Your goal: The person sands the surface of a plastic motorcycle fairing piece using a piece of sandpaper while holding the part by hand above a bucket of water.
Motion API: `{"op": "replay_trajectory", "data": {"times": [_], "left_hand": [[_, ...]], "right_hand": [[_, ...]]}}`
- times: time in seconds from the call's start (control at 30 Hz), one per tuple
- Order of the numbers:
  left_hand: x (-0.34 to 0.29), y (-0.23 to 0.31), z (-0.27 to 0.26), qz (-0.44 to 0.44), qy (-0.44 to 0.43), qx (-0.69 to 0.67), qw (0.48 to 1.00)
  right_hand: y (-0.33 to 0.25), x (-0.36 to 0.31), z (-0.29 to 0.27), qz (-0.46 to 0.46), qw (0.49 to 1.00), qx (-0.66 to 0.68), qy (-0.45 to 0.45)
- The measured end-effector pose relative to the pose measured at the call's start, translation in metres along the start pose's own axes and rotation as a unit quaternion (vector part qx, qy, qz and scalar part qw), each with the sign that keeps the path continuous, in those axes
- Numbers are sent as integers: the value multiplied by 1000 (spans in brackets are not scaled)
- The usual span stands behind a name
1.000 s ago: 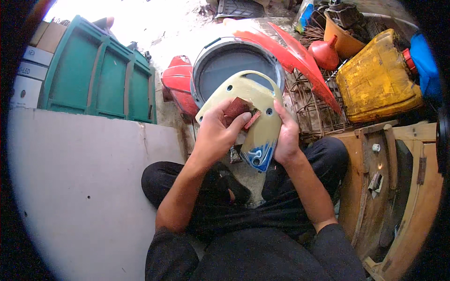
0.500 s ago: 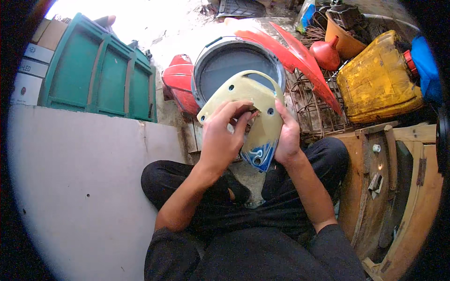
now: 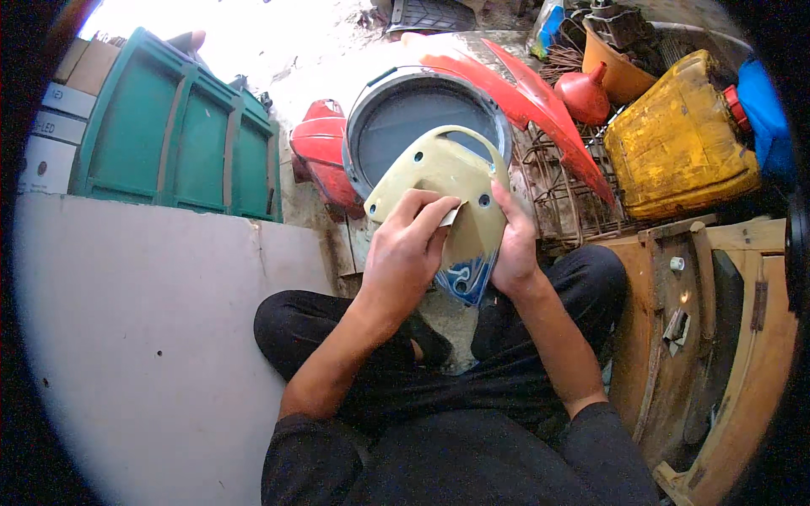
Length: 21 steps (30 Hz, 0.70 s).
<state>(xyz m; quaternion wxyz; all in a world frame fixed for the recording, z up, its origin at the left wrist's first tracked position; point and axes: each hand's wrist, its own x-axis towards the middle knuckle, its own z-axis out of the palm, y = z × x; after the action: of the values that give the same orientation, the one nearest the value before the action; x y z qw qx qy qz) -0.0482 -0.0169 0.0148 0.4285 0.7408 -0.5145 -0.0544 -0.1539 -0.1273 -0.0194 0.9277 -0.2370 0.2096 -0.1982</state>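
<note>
My right hand [image 3: 515, 253] grips the right edge of a motorcycle body panel [image 3: 477, 164], thumb along its upper face. Dull cream-yellow covers most of the panel; its pointed lower end is blue with white lines. Several screw holes and a curved loop at the top show. My left hand [image 3: 405, 257] pinches a small folded piece of sandpaper [image 3: 450, 217], pale on the side that shows, against the middle of the panel. The far edge of the panel overlaps a round dark bucket of greyish water [image 3: 413, 110].
Red fairing pieces [image 3: 325, 156] and a long red panel [image 3: 540, 101] lie around the bucket. To the right are a yellow jerrycan [image 3: 679, 139], a red funnel [image 3: 584, 94] and a wooden frame [image 3: 759, 337]. A white board [image 3: 169, 320] and green cabinet [image 3: 139, 126] stand left.
My left hand has turned flatter over the panel, and the sandpaper's pale side now shows at its fingertips. The panel has tilted slightly, its left corner shifting right.
</note>
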Motion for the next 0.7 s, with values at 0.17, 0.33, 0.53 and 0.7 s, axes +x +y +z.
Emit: {"op": "replay_trajectory", "data": {"times": [0.17,0.33,0.53,0.7], "left_hand": [[-1,-6,1,25,-37,-9,999],[-1,-5,2,30,-40,21,999],[-6,-1,4,43,-89,-17,995],[4,-6,-18,-45,-120,-139,982]], "right_hand": [[4,1,-1,4,1000,-8,8],[6,0,-1,7,1000,-18,14],[3,1,-4,18,1000,19,-2],[-7,1,3,22,999,34,-26]]}}
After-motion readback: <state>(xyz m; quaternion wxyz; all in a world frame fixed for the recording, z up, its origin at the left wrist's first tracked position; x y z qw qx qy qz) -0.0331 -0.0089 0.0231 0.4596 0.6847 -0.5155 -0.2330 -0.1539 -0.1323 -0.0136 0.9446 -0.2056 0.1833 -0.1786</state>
